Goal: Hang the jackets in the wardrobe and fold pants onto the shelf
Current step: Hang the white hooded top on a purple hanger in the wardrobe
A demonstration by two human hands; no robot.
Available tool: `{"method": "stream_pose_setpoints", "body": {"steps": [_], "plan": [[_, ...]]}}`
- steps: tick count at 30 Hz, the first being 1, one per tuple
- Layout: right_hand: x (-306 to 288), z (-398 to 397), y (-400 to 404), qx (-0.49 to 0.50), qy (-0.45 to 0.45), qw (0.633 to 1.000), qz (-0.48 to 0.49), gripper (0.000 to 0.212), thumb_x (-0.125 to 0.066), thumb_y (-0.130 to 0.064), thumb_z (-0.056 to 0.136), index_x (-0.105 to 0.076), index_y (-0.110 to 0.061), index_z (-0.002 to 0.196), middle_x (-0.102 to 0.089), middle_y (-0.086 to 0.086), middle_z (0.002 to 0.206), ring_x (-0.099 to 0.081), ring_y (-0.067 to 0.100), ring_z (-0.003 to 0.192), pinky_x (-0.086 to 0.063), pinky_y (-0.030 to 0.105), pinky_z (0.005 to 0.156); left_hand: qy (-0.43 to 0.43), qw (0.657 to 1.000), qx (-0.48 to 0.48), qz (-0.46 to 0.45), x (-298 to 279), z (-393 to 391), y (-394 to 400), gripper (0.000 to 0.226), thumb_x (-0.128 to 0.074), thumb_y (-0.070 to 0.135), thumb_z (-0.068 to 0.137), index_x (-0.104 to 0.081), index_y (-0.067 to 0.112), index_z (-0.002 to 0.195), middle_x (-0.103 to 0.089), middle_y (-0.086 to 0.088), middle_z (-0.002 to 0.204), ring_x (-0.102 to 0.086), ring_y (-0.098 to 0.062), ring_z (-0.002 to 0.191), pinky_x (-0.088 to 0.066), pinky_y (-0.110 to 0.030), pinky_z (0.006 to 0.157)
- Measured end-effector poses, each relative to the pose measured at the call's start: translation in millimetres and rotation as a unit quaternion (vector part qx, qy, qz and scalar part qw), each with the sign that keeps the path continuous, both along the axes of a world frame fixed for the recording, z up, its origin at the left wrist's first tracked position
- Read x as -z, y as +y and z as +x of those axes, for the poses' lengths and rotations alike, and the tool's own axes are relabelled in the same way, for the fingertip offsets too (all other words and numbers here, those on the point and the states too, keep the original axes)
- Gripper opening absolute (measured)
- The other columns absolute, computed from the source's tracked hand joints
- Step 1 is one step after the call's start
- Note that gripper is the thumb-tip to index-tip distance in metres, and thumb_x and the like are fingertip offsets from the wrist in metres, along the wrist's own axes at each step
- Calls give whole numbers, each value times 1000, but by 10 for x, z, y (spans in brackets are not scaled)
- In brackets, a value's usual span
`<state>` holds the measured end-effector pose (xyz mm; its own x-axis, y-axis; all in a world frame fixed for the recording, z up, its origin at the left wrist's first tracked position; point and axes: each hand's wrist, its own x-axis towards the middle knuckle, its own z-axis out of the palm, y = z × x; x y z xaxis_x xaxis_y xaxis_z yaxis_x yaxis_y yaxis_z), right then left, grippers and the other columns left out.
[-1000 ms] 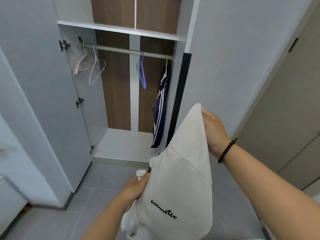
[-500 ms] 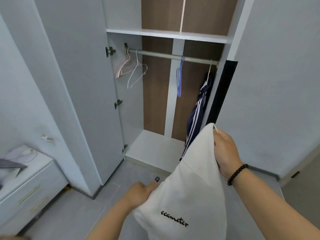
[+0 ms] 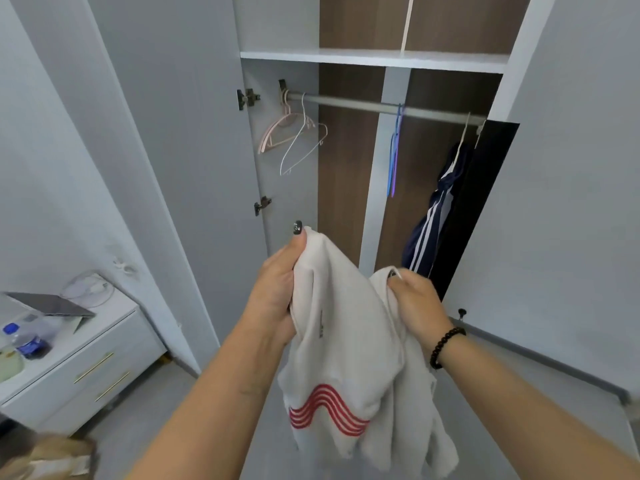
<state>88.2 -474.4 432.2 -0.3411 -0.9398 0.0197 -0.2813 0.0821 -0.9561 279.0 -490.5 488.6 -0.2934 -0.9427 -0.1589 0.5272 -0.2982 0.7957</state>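
Hands (image 3: 346,292) clamped on bunched white garment (image 3: 346,375), its shape hidden in folds, lower edge cut off.

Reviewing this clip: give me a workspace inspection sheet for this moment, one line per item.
Surface: wardrobe floor panel and upper shelf, both bare where visible.
Job's things: white garment with red wavy stripes, held in front of the open wardrobe; navy striped jacket hangs on the rail.
Clutter: pink hanger, white hanger, blue hangers; bottle on the nightstand.
Grippers: left hand and right hand both grip the garment.
Cables: nothing seen.
Surroundings: grey doors, tiled floor.
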Motion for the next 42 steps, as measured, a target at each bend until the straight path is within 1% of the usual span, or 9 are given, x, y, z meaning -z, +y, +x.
{"method": "stream_pose_setpoints", "body": {"steps": [5,9,15,21,26,30,35,39,42], "plan": [[369,-111,21,-26,29,995,94,24,-48,-9,92,-51,-7,68,-51,5,68,-46,17,65,-33,27,62,-21,993,-113,-23,-87,-162,-216,24,-57,27,96,-61,12,78,-61,1,56,-59,-12,50,-51,-24,50],[451,-88,37,-65,47,984,162,21,-54,2,83,-67,-14,85,-69,0,87,-63,16,87,-51,27,79,-22,995,-94,-12,15,-272,-392,27,-53,20,98,-61,13,73,-60,0,57,-56,-14,55,-48,-27,56],[-127,304,-166,-14,-32,999,6,15,-58,-2,87,-66,-14,93,-66,6,89,-64,16,83,-52,19,75,-19,996,-32,-77,-63,-243,-833,26,-46,16,101,-53,16,75,-43,10,45,-42,-1,40,-39,-14,43],[-550,1059,-578,-78,149,986,-21,49,-75,-36,76,-51,-27,119,-62,-10,110,-59,3,99,-51,20,84,-89,967,32,-236,-259,154,-1246,25,-51,19,99,-61,6,81,-51,-7,67,-47,-10,57,-44,-19,54],[-652,1379,-1107,46,79,989,-117,13,-59,-15,91,-65,-4,91,-66,8,83,-59,19,76,-49,38,74,-102,944,67,-305,-393,532,-1622,34,-52,21,99,-63,-10,92,-58,-18,78,-53,-18,65,-49,-24,60],[-848,1534,-1476,67,107,980,-152,12,-59,-10,91,-68,-3,95,-69,14,94,-64,31,94,-52,45,85,-60,947,54,-311,-416,882,-1903,26,-47,22,99,-67,5,94,-69,-6,82,-62,-11,70,-52,-18,60],[-1190,1638,-1957,87,161,966,-183,16,-53,2,84,-62,-4,72,-59,2,68,-50,11,63,-41,26,61,-23,951,38,-306,-250,1236,-2159,20,-51,13,95,-55,11,115,-72,-5,106,-69,-15,86,-55,-23,65],[-1180,1636,-2334,69,142,973,-170,15,-52,1,83,-58,15,81,-57,24,76,-47,16,70,-35,29,64,-59,961,-29,-270,251,1300,-2276,53,-58,-11,88,-40,20,128,-65,-7,119,-66,-20,102,-56,-27,80],[-1107,1570,-2577,59,133,977,-155,18,-52,0,84,-56,18,84,-54,26,76,-44,15,70,-33,28,62,-206,945,-50,-249,766,1135,-2369,77,-74,9,77,-27,30,134,-49,7,128,-52,-8,116,-49,-17,89]]}}
